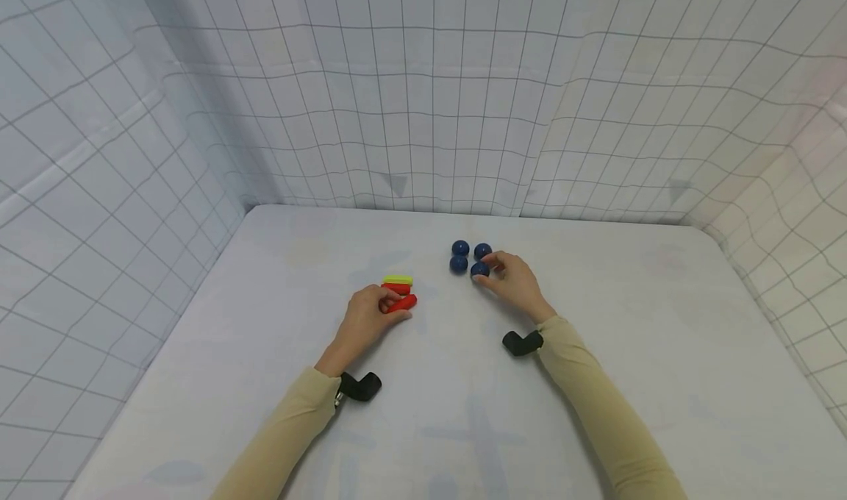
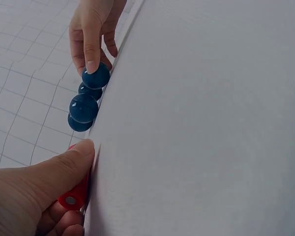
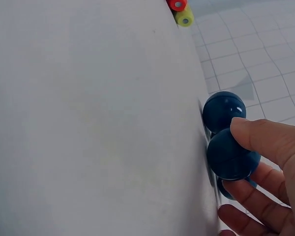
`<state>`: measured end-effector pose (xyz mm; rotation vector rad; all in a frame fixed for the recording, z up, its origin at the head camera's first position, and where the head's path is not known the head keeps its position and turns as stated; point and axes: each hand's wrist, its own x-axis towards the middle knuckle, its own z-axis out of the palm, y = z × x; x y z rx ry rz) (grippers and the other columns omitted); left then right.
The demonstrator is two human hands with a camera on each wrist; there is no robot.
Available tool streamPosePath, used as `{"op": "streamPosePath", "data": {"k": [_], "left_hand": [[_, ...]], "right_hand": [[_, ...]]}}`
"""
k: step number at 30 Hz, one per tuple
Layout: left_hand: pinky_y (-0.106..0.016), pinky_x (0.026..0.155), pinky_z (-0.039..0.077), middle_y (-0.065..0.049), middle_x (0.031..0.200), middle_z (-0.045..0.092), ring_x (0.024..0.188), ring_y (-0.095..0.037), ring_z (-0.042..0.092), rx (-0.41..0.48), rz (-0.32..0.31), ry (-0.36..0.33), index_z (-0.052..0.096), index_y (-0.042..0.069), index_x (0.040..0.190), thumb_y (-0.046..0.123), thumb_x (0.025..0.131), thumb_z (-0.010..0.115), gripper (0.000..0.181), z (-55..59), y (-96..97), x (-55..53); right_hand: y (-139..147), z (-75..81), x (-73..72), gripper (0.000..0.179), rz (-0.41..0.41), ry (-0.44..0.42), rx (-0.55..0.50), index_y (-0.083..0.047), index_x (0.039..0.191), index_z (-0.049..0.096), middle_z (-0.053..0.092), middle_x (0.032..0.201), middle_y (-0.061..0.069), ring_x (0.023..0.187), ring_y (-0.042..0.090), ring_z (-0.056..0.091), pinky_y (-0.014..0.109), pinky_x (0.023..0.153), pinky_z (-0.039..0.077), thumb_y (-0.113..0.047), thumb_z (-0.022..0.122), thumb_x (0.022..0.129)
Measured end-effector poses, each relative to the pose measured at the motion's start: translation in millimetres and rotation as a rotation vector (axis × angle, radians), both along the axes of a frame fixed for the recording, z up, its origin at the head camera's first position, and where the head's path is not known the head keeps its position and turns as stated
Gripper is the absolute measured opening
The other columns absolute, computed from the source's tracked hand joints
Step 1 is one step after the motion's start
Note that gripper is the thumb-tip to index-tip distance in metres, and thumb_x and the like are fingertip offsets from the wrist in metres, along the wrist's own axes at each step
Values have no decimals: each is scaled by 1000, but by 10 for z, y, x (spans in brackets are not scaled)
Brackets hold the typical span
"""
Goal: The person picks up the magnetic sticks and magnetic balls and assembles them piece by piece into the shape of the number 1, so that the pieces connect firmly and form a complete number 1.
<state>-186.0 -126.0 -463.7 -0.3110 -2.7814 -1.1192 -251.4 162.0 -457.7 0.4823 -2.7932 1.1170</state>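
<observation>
White bench [image 1: 609,301], gridded cloth [image 1: 490,66] behind. Left hand [image 1: 364,315] pinches red cylinder [image 1: 405,303] near second red cylinder [image 1: 397,289], yellow cylinder [image 1: 398,279]; right hand [image 1: 519,285] pinches blue ball [image 1: 479,270] near three other blue balls [image 1: 459,248]. Two groups look nearly formed; held pieces not yet released.

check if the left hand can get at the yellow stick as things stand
Probably not right now: the left hand holds the near red stick, and the far red stick lies between that and the yellow stick.
</observation>
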Motion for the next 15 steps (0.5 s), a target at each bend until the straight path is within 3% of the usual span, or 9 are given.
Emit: {"op": "streamPosePath", "data": {"k": [5,15], "left_hand": [[-28,63,44,-2,78,55,69,-16,50,-6,8,-5,72,2,95,21,75,83,30,0,32,4],[-27,61,43,-2,80,56,67,-15,49,22,-15,51,73,3,94,21,77,81,26,-41,138,2]], "right_hand": [[16,1,18,37,8,4,-38,0,109,64,64,101,13,96,30,57,43,84,44,-23,76,82],[57,-65,26,37,16,9,-96,-2,108,64,64,102,12,97,30,55,44,84,42,-22,77,81]]}}
